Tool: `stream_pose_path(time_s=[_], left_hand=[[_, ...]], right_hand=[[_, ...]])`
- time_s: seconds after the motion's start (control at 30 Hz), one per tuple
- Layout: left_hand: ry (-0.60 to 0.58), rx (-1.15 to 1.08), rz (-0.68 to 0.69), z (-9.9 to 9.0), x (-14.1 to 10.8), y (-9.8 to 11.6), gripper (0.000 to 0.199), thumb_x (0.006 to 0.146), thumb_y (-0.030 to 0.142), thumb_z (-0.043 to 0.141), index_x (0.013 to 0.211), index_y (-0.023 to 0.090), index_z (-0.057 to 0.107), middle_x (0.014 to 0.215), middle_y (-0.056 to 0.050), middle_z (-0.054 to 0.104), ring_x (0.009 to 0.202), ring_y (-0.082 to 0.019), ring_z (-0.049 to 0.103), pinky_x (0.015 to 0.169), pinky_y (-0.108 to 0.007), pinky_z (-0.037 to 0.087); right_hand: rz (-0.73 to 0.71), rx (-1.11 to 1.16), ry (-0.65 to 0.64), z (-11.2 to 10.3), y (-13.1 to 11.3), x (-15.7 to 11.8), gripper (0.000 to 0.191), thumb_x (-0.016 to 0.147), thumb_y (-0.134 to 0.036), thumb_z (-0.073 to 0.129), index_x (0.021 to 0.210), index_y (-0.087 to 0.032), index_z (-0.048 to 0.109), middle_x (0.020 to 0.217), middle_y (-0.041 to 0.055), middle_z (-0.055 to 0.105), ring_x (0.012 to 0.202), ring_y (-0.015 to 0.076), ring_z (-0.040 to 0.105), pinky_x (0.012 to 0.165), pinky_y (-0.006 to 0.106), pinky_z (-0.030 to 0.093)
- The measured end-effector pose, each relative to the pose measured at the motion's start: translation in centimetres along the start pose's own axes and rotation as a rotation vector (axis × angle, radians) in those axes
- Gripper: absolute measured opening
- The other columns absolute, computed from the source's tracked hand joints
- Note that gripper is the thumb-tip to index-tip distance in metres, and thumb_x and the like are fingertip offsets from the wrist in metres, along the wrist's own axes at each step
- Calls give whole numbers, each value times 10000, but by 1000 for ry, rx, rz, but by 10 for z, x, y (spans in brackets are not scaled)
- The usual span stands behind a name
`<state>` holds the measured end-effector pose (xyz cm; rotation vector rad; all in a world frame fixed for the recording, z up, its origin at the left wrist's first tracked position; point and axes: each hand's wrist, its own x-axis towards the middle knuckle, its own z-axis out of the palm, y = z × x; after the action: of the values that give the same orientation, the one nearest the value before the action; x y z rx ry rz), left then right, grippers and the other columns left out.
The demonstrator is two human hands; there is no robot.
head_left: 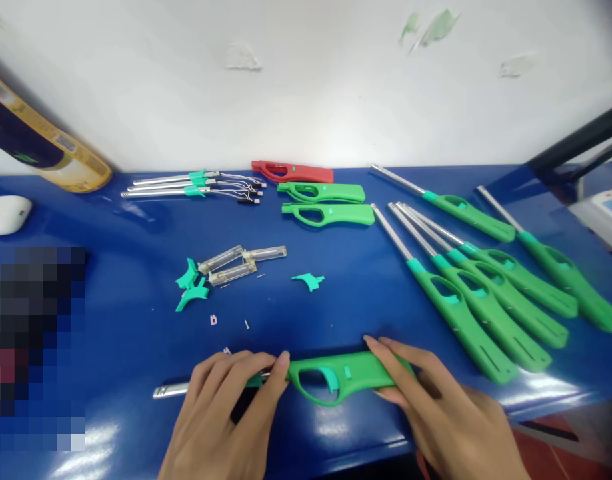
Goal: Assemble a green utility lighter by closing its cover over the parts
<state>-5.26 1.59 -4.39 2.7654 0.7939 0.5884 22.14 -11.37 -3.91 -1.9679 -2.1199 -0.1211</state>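
Note:
A green lighter body (pixel 356 371) with a teal trigger in its loop lies level near the table's front edge. My left hand (pixel 231 413) closes on its left end, thumb at the neck, and covers part of a metal tube (pixel 171 389) that sticks out to the left. Around the right end of the body are the fingers of my right hand (pixel 436 400), thumb below and fingers above. Just beyond lie a loose teal trigger (pixel 311 281), clear fuel tanks (pixel 232 272), two more teal triggers (pixel 191 293) and a small screw (pixel 247 325).
Several green lighters with metal tubes (pixel 466 313) lie at the right. Near the wall are a red shell (pixel 299 173), green shells (pixel 336 214) and metal tubes with wires (pixel 176 188). A yellow and dark can (pixel 51 140) and a white object (pixel 6 215) stand at the left.

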Motion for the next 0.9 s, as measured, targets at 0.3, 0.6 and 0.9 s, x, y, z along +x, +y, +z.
stream_pose_path(time_s=[0.3,0.6,0.9], left_hand=[[65,19,-63,-16,-9,-10,357,1009,48,632,1342,169,680,1202,-76,702,1112,-233,618,1007,-399,452],[-66,43,21,-15,-15,-3,347,1131,185,450,1418,213,643,1199,-42,733,1088,-206,645,1018,-390,440],[-109,66,31,-11,-25,1,433,1115,136,390,1510,169,567,1289,-51,740,1178,-211,650,1043,-379,472]], right_hand=[[-48,5,11,2,9,-4,374,1141,-283,459,1490,-201,564,1227,68,756,662,94,750,516,244,542],[-109,192,-76,-11,22,-2,345,1150,-430,391,1318,-227,614,1178,38,783,912,122,813,699,166,626],[-167,126,-154,-13,15,-7,429,1150,-410,361,1515,-293,555,1159,4,785,843,132,805,650,202,626]])
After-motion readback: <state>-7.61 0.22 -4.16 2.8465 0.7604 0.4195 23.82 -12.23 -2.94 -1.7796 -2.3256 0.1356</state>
